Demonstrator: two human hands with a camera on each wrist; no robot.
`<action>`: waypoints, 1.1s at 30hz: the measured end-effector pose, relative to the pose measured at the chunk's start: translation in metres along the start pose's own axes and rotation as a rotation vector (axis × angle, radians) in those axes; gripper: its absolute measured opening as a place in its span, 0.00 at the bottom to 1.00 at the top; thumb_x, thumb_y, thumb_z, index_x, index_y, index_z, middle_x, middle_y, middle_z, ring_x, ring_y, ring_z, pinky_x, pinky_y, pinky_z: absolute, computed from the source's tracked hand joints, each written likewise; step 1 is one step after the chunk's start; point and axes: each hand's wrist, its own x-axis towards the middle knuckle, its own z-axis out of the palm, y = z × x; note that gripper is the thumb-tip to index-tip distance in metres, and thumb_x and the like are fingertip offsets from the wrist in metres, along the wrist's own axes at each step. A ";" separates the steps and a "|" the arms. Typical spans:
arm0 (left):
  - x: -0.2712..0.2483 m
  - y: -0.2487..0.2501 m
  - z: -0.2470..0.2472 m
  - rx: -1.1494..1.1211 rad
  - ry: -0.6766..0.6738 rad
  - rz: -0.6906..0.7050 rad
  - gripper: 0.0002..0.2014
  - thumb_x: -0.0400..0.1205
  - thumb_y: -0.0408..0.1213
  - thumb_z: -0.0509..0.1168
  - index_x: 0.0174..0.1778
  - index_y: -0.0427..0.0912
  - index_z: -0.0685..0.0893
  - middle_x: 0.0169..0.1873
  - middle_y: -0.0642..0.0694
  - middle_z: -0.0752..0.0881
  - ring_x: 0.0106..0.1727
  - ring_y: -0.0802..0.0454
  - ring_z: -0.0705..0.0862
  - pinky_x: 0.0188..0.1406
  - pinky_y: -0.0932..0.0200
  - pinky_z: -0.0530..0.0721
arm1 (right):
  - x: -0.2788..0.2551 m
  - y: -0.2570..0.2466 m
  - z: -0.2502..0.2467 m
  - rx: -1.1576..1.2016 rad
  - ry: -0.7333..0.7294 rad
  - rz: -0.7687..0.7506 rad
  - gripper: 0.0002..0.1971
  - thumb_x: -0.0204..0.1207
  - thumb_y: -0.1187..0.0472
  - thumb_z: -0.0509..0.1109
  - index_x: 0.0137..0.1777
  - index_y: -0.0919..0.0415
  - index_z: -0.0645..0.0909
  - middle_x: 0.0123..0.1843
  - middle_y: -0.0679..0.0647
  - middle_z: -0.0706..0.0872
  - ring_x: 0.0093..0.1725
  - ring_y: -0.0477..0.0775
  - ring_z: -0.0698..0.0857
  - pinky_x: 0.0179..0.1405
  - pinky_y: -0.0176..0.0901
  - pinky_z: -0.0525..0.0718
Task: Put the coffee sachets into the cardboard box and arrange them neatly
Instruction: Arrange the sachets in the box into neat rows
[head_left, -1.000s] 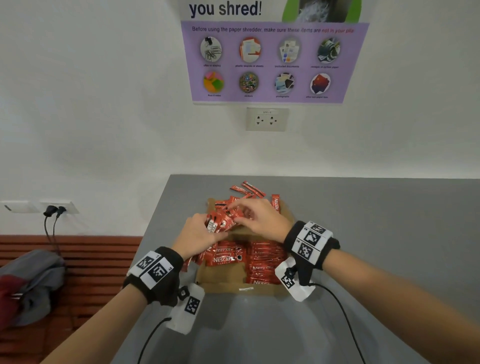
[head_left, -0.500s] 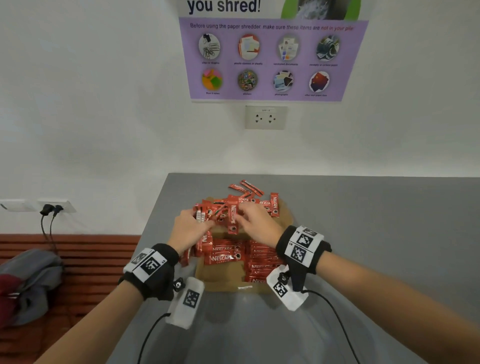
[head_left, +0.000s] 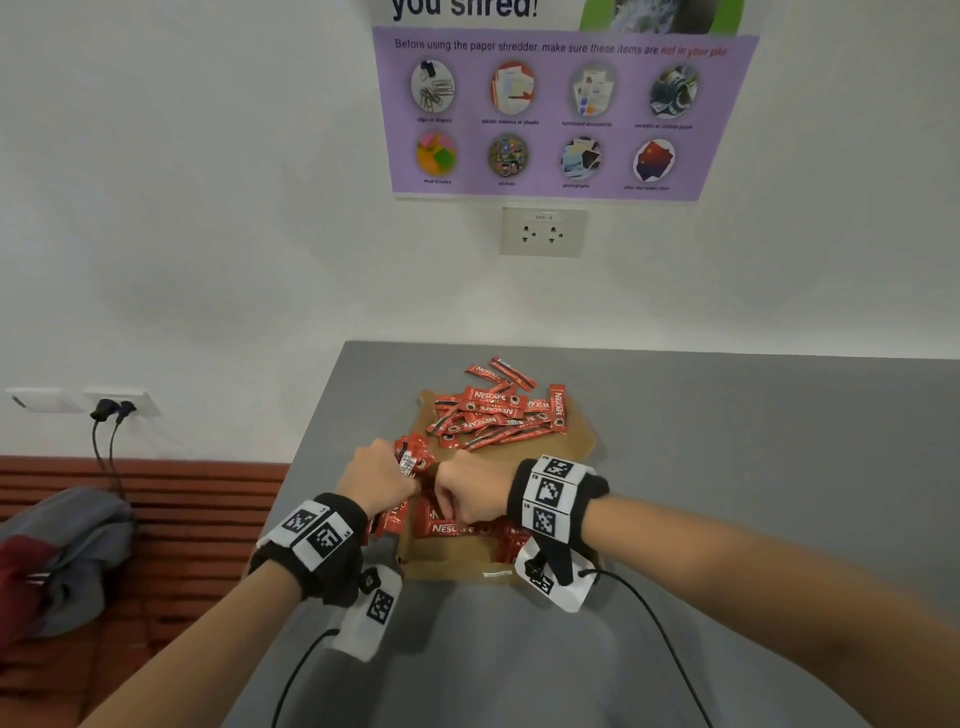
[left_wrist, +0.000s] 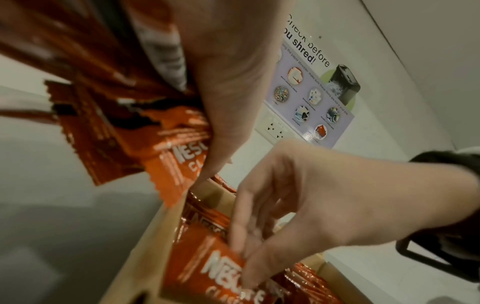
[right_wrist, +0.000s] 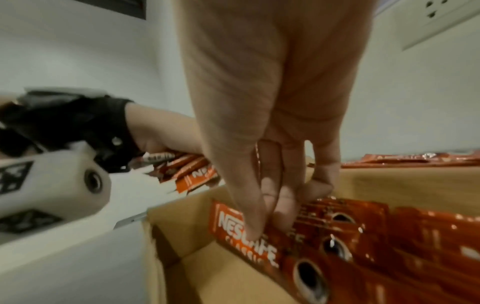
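Shredder poster above wall socket; grey table.

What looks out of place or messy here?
The loose pile of red coffee sachets lies criss-crossed on the brown cardboard box's far flap, some spilling onto the grey table. The left hand grips a fanned bunch; the right hand pinches a sachet inside the box.

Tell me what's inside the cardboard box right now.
Inside the cardboard box lie red coffee sachets in overlapping rows, and the right hand pinches one of them. A bare patch of floor shows at the near corner. What lies beneath the rows is covered.
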 end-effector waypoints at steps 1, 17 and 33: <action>0.000 0.000 0.000 0.002 -0.003 0.002 0.07 0.72 0.34 0.72 0.37 0.39 0.80 0.31 0.46 0.83 0.30 0.53 0.81 0.27 0.63 0.80 | 0.001 0.000 0.002 -0.015 0.001 0.014 0.06 0.70 0.75 0.70 0.43 0.69 0.87 0.46 0.61 0.89 0.48 0.58 0.86 0.47 0.44 0.84; 0.004 -0.003 0.003 0.013 -0.035 0.039 0.10 0.73 0.35 0.73 0.33 0.45 0.76 0.36 0.44 0.85 0.35 0.48 0.85 0.33 0.60 0.82 | 0.009 -0.001 0.014 -0.182 0.056 0.105 0.07 0.73 0.68 0.68 0.49 0.71 0.81 0.48 0.67 0.85 0.47 0.66 0.84 0.35 0.44 0.73; 0.005 -0.006 0.003 0.035 -0.052 0.055 0.10 0.74 0.38 0.73 0.46 0.43 0.79 0.43 0.42 0.87 0.43 0.46 0.87 0.48 0.51 0.87 | 0.013 0.001 0.011 -0.225 0.000 0.166 0.17 0.68 0.58 0.78 0.51 0.66 0.80 0.48 0.62 0.85 0.45 0.61 0.84 0.36 0.45 0.80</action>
